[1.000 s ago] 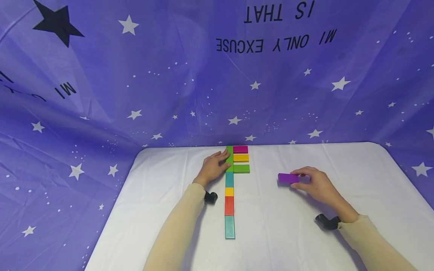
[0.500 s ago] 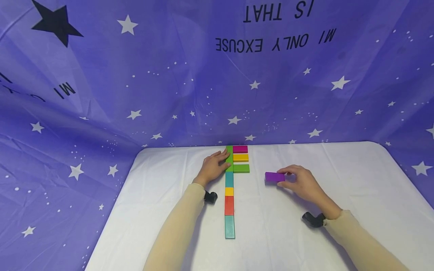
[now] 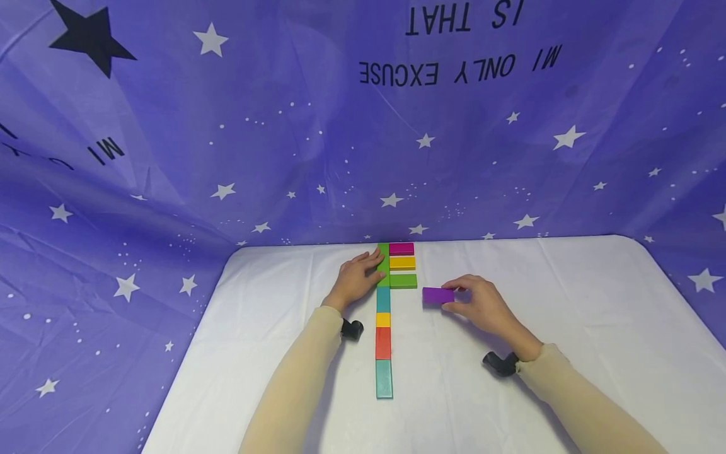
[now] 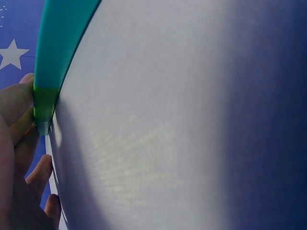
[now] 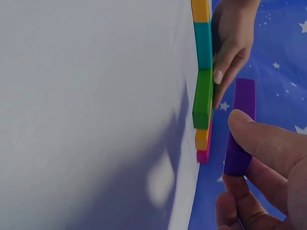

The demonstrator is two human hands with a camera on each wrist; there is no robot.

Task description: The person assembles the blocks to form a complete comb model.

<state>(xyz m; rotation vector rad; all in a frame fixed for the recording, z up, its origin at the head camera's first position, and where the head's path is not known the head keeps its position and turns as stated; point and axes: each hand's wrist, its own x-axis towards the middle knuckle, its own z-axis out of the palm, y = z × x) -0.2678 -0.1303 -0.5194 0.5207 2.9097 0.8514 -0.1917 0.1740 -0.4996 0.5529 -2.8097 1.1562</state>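
Note:
My right hand (image 3: 482, 306) pinches a purple block (image 3: 437, 296) by its right end, thumb on one side and fingers on the other. The block points left, towards the row of blocks, and is apart from it. My left hand (image 3: 356, 279) rests its fingers and thumb against the left side of the long green block (image 3: 383, 265) at the far end of the row. From that block's right side stick out a magenta block (image 3: 401, 249), a yellow block (image 3: 402, 263) and a shorter green block (image 3: 403, 281), with gaps between them.
Nearer me, the row runs on with a blue block (image 3: 383, 299), a small yellow block (image 3: 383, 320), a red block (image 3: 383, 343) and a teal block (image 3: 384, 379). All lie on the white table (image 3: 272, 284). A purple star-printed curtain (image 3: 340, 139) stands behind the far edge.
The right hand has moved left with the purple block, bringing it closer to the short green block. My left hand keeps its place, and the blocks in the row have not moved.

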